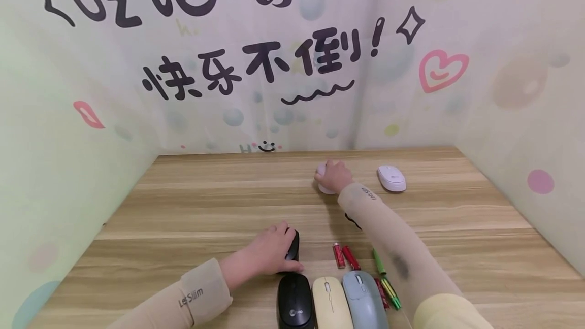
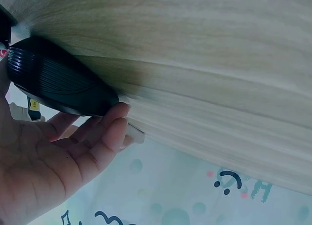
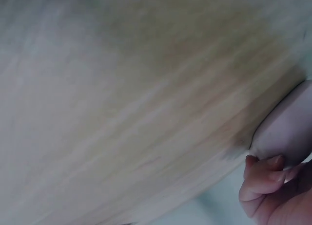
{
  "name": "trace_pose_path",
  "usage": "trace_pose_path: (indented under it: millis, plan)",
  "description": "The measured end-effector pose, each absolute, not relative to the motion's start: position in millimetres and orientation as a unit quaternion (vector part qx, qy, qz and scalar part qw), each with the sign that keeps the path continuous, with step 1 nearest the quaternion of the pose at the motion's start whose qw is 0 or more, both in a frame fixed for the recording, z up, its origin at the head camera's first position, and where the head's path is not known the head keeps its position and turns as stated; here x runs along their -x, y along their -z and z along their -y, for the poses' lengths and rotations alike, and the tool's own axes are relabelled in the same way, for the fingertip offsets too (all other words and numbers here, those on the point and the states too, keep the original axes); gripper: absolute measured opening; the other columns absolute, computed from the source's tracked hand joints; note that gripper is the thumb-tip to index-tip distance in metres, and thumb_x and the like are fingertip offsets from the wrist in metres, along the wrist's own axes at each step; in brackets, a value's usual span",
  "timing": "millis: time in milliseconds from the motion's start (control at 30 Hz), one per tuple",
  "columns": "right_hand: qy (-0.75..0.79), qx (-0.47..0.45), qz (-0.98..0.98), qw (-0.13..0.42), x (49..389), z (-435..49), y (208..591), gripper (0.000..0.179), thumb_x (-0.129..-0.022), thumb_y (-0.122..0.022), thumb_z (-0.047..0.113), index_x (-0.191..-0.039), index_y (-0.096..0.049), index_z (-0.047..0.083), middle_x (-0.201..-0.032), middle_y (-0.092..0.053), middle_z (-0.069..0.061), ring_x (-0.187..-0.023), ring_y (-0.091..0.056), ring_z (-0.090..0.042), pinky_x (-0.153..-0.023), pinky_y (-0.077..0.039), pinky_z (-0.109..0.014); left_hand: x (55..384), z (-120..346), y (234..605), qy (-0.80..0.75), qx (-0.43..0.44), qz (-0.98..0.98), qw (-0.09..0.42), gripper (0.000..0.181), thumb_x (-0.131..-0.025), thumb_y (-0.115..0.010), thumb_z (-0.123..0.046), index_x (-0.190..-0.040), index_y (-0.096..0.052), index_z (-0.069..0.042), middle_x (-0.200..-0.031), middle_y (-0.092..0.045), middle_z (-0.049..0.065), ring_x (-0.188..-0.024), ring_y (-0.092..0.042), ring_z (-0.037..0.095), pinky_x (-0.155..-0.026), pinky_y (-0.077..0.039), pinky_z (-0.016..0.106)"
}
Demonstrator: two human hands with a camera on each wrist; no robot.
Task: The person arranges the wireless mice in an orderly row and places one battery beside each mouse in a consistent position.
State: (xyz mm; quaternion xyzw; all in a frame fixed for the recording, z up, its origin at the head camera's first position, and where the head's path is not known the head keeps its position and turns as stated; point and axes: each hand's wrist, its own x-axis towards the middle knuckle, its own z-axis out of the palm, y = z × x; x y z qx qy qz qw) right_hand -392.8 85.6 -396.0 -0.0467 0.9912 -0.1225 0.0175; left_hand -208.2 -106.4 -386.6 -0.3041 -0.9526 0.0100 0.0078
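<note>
My left hand [image 1: 269, 250] grips a black computer mouse [image 1: 293, 245], thumb at its near end and fingers around its far end. The left wrist view shows the ribbed side of this black mouse [image 2: 58, 79] against the fingers. Farther back on the table, my right hand [image 1: 335, 176] holds a pale lilac mouse [image 1: 321, 170], partly hidden under the fingers. Curled fingertips sit at the end of the lilac mouse [image 3: 287, 127] in the right wrist view. Directly in front of the left hand stands another black mouse [image 1: 295, 301], beside a cream mouse [image 1: 332, 303] and a blue-grey mouse [image 1: 364, 301].
A whitish mouse [image 1: 391, 178] lies to the right of my right hand. Red batteries [image 1: 338, 255] and green batteries [image 1: 380, 262] are scattered behind and beside the blue-grey mouse. A small dark item [image 1: 353, 221] shows partly under the right forearm. Printed curtains [image 1: 205, 126] border the wooden table [image 1: 192, 192].
</note>
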Motion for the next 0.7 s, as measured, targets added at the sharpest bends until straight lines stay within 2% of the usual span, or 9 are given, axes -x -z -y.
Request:
trace_pose_path:
  millis: [100,167,300,400,567,633,700]
  plan:
    - [0.12,0.05,-0.991,0.012,392.9,-93.3,390.3,0.073,-0.086,-0.045,0.056,-0.13,-0.042,-0.002,-0.117,-0.05,-0.028,-0.101,-0.053,-0.037,-0.079,-0.047,-0.046,208.3,105.0,385.5,-0.01,0.304,0.952,0.007,0.063,-0.073,-0.064,-0.059,-0.104,-0.054,-0.005,-0.093,-0.049,0.007,-0.072,-0.05,0.019,-0.066,-0.046,0.031]
    - [0.122,0.059,-0.991,0.008,392.2,-99.8,380.8,0.078,-0.084,-0.044,0.062,-0.129,-0.043,-0.002,-0.12,-0.049,-0.028,-0.105,-0.052,-0.039,-0.081,-0.046,-0.047,208.5,104.3,384.6,-0.007,0.304,0.953,0.005,0.064,-0.073,-0.064,-0.059,-0.105,-0.054,-0.004,-0.095,-0.05,0.008,-0.073,-0.051,0.02,-0.066,-0.046,0.031]
    - [0.155,0.086,-0.984,0.028,378.6,-109.7,348.8,0.083,-0.086,-0.04,0.063,-0.137,-0.031,-0.002,-0.133,-0.038,-0.029,-0.119,-0.041,-0.044,-0.092,-0.038,-0.052,208.6,104.3,382.9,-0.006,0.301,0.954,0.0,0.064,-0.074,-0.064,-0.058,-0.106,-0.053,-0.003,-0.094,-0.049,0.008,-0.072,-0.05,0.019,-0.066,-0.046,0.031]
    - [0.174,0.114,-0.977,0.041,353.4,-115.8,331.3,0.079,-0.089,-0.039,0.058,-0.141,-0.027,-0.001,-0.139,-0.032,-0.03,-0.126,-0.033,-0.045,-0.098,-0.031,-0.054,207.1,105.0,383.5,-0.01,0.3,0.954,0.001,0.064,-0.074,-0.064,-0.058,-0.106,-0.053,-0.003,-0.094,-0.049,0.009,-0.072,-0.05,0.019,-0.067,-0.046,0.031]
    - [0.156,0.17,-0.971,0.057,289.5,-128.7,337.3,0.07,-0.09,-0.044,0.054,-0.139,-0.035,0.005,-0.135,-0.037,-0.031,-0.117,-0.044,-0.045,-0.092,-0.037,-0.056,203.4,105.8,388.8,0.001,0.309,0.951,0.027,0.063,-0.073,-0.064,-0.056,-0.104,-0.052,-0.003,-0.094,-0.049,0.009,-0.069,-0.053,0.021,-0.066,-0.046,0.032]
    - [0.151,0.196,-0.966,0.075,263.3,-132.0,346.2,0.067,-0.088,-0.048,0.053,-0.136,-0.04,0.007,-0.129,-0.043,-0.029,-0.103,-0.054,-0.041,-0.083,-0.044,-0.052,202.7,105.8,390.3,0.009,0.305,0.952,0.031,0.063,-0.073,-0.065,-0.055,-0.105,-0.052,-0.003,-0.095,-0.049,0.009,-0.068,-0.053,0.021,-0.065,-0.045,0.032]
    - [0.147,0.213,-0.96,0.104,239.9,-134.0,353.5,0.066,-0.084,-0.054,0.054,-0.133,-0.045,0.01,-0.122,-0.049,-0.023,-0.088,-0.058,-0.03,-0.073,-0.048,-0.044,202.6,105.5,390.5,0.019,0.3,0.953,0.033,0.064,-0.073,-0.066,-0.054,-0.108,-0.051,-0.003,-0.095,-0.049,0.01,-0.067,-0.052,0.02,-0.062,-0.045,0.031]
